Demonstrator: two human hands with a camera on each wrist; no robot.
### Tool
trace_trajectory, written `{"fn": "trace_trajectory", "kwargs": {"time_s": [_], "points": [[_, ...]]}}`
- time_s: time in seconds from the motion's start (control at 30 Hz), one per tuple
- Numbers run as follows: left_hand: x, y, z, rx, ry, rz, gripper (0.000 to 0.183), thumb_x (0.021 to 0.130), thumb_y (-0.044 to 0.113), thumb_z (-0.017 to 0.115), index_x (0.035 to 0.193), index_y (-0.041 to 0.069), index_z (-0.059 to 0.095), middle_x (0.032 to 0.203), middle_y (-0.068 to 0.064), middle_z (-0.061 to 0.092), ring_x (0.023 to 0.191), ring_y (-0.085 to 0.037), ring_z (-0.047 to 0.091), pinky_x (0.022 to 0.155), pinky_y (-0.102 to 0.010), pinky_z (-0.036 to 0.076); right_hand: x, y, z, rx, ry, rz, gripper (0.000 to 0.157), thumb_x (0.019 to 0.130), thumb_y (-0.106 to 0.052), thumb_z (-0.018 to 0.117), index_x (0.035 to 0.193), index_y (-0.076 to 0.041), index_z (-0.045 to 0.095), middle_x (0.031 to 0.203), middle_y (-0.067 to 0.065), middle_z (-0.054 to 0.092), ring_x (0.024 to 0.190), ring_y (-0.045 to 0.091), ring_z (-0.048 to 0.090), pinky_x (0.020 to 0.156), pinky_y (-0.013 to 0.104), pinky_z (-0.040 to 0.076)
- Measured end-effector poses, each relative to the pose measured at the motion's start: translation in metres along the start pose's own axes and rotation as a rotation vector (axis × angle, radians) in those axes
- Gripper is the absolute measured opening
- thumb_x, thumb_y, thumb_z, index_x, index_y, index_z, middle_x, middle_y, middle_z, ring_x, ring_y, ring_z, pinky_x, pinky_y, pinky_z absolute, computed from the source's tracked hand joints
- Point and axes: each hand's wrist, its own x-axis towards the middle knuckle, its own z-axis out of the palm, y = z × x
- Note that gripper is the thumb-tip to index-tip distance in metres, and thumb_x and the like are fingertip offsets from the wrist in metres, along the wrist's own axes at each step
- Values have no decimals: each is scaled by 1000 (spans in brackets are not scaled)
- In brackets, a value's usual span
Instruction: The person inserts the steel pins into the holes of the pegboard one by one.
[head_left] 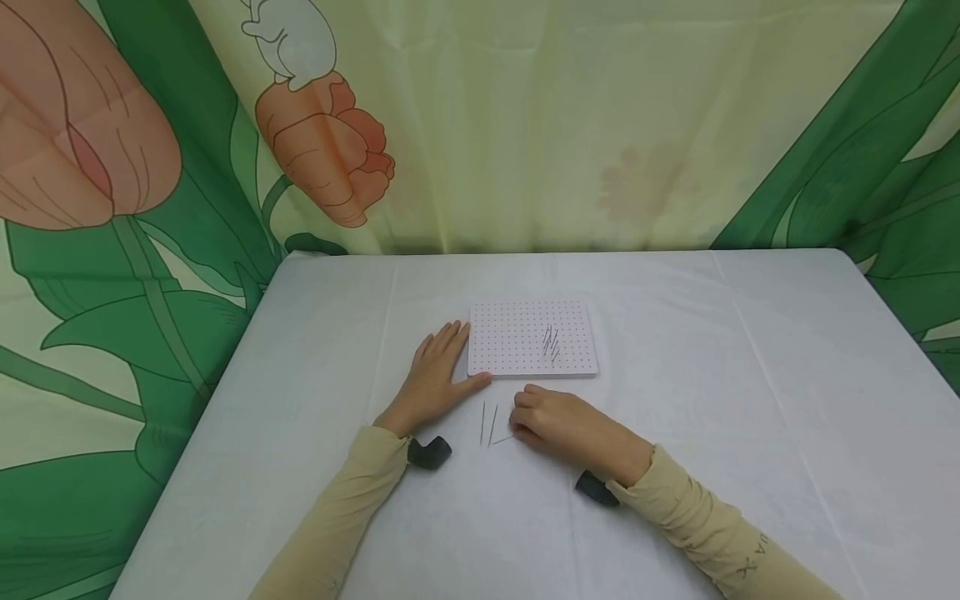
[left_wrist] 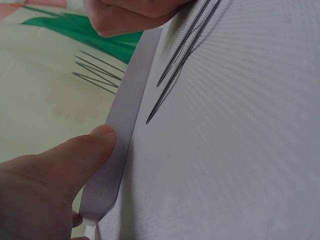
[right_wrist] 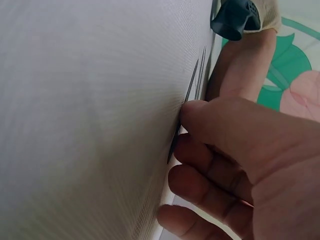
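Observation:
My left hand (head_left: 433, 367) lies at the left side of a white board (head_left: 506, 342) dotted with small holes, fingers straight along its edge and thumb at its front corner. In the left wrist view the thumb (left_wrist: 102, 140) presses on the board's side. My right hand (head_left: 558, 423) is just in front of the board. Its thumb and index finger pinch a thin metal needle (head_left: 502, 440) low over the cloth, seen too as a dark needle (right_wrist: 192, 80) in the right wrist view. Left of that hand, two loose needles (head_left: 482, 423) lie side by side.
Several needles (head_left: 551, 343) stand in holes on the right part of the board. A white cloth (head_left: 712, 375) covers the table. Behind it hangs a printed curtain (head_left: 525, 125). Dark wrist cameras (head_left: 430, 453) sit by both sleeves.

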Motion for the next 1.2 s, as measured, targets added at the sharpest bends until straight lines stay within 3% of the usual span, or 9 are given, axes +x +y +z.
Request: {"fn": "trace_trajectory", "kwargs": {"time_s": [0.47, 0.77, 0.97, 1.1, 1.2], "points": [[0, -1, 0, -12, 6, 4, 91, 93, 57, 60, 159, 10, 20, 166, -11, 18, 154, -25, 10, 126, -43, 2, -2, 0, 0, -33, -36, -20, 15, 86, -6, 70, 78, -12, 60, 75, -5, 52, 72, 10, 50, 63, 20, 47], [1, 0, 0, -10, -3, 0, 91, 93, 57, 59, 159, 11, 18, 166, -9, 16, 154, -23, 9, 126, -43, 2, -5, 1, -4, 38, -40, 14, 15, 91, -7, 67, 81, -13, 57, 77, -6, 53, 74, 8, 51, 65, 19, 48], [0, 0, 0, -7, -5, -7, 92, 92, 58, 59, 160, 12, 18, 166, -9, 15, 155, -23, 8, 126, -41, 1, -8, 2, -8, 91, -37, 1, 3, 93, -8, 68, 95, -10, 65, 87, -5, 59, 82, 8, 57, 75, 21, 52], [0, -1, 0, -2, -6, -7, 92, 92, 59, 59, 160, 12, 17, 166, -9, 15, 154, -23, 8, 126, -41, 1, -9, 4, -8, 111, -27, -8, 12, 92, -6, 68, 103, -9, 70, 93, -3, 61, 86, 8, 60, 81, 22, 54], [0, -1, 0, -2, -6, -4, 92, 93, 58, 59, 160, 11, 18, 166, -9, 16, 154, -23, 8, 126, -41, 1, -8, 4, -9, 149, -14, 14, 11, 91, -6, 70, 101, -11, 73, 92, -4, 61, 85, 6, 60, 80, 21, 54]]}}
